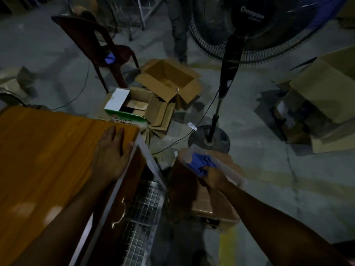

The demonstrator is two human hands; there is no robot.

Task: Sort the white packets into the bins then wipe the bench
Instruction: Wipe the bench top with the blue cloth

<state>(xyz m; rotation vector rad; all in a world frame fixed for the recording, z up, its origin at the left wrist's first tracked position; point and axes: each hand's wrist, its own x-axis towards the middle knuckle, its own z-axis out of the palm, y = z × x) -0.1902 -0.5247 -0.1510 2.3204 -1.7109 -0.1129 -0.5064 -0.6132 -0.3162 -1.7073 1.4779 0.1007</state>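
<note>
Closest to you, at the lower left of the frame, your left hand (113,152) lay flat on the wooden bench (48,150) near its far right corner, fingers straight and spread, thumb at the white edge, holding nothing. At lower centre your right hand (213,179) had its fingers curled round a blue cloth (201,164), which sat bunched at the near rim of a clear bin (233,170) resting on a cardboard box (217,210) just right of the bench. No white packets showed on the bench top, so I judged that you were on the wiping step and fetching the cloth. To do it well, you needed to lift the cloth clear of the bin rim without tipping the bin off its box, gather the loose folds into your palm, and use the flat left hand only as a brace, moving it off before you wiped that corner. Between the bench and the box a wire rack (142,208) stood low in shadow. Further up, a small white slip (192,126) lay on the floor beside the fan base (209,139); whether it was a packet, I could not tell. Beyond were an open carton (169,77), a dark chair (96,41) at upper left, and another person's legs (179,31) at top centre.
</note>
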